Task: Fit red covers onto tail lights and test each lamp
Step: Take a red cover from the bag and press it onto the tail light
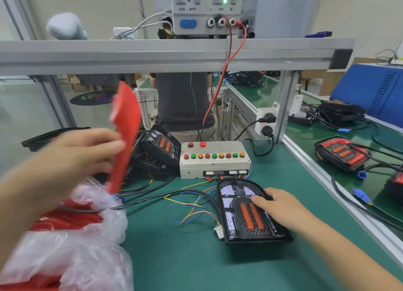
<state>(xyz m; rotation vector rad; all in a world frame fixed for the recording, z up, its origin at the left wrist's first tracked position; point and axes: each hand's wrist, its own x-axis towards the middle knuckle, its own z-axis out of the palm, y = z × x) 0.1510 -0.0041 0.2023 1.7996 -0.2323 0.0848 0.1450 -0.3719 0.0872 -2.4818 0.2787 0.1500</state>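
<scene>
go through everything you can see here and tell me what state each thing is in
Left hand: holding a red cover up, clear of the bench.
Right hand: resting on the tail light.
Tail light: flat on the mat, uncovered, wired.
Bag: open, red covers inside.
Button box: one top button glowing red.
Power supply: green light on.

The scene was evenly and brightly lit, seemingly from overhead, with only soft shadows on the green table. The left hand and red cover were motion-blurred. Straight frame rails bowed near the wide-angle edges.
</scene>
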